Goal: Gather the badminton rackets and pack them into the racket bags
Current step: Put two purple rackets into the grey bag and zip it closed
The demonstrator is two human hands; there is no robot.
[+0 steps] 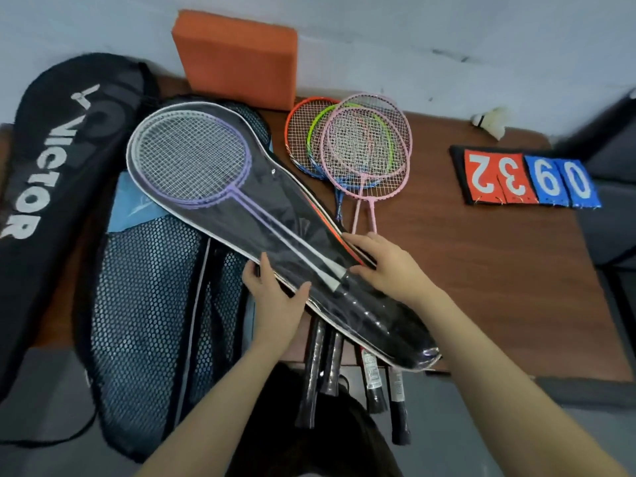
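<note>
A clear-fronted racket bag with white piping is laid diagonally across the brown table, its wide end toward the far left corner and its narrow end overhanging the near edge. Two purple rackets are seen inside it through the clear panel. The bag's left edge is gripped by the left hand, thumb on top and fingers curled beneath. The right hand is laid on the bag's right edge with fingers loosely extended; whether anything is pinched cannot be told. Under the bag, black racket handles are seen jutting past the near edge. Loose rackets in orange, green, blue and pink are piled overlapping near the far edge, just beside the bag. A black mesh bag is spread at the near left, and a black Victor bag along the left edge. An orange block, a shuttlecock and a flip scoreboard are also present.
</note>
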